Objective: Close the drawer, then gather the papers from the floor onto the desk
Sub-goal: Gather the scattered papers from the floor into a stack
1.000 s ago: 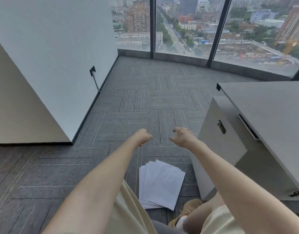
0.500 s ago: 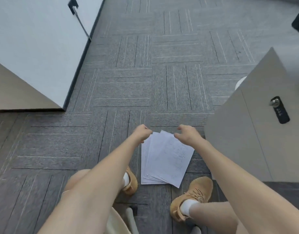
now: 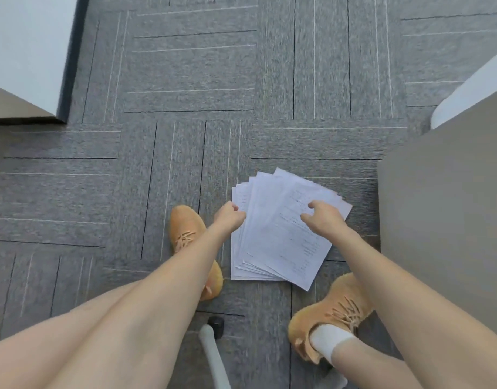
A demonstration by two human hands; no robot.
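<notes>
Down on the carpet between our two tan shoes lay the papers, a fanned stack with its long axis running away from us, close beside the grey desk side. Our left hand sat at the stack's left edge, fingers curled and gripping nothing we could see. Our right hand hovered over the top sheet, fingers loosely spread and empty. Both were about equally near.

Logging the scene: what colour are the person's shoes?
Tan-orange lace-up shoes, worn with white socks; head view.
</notes>
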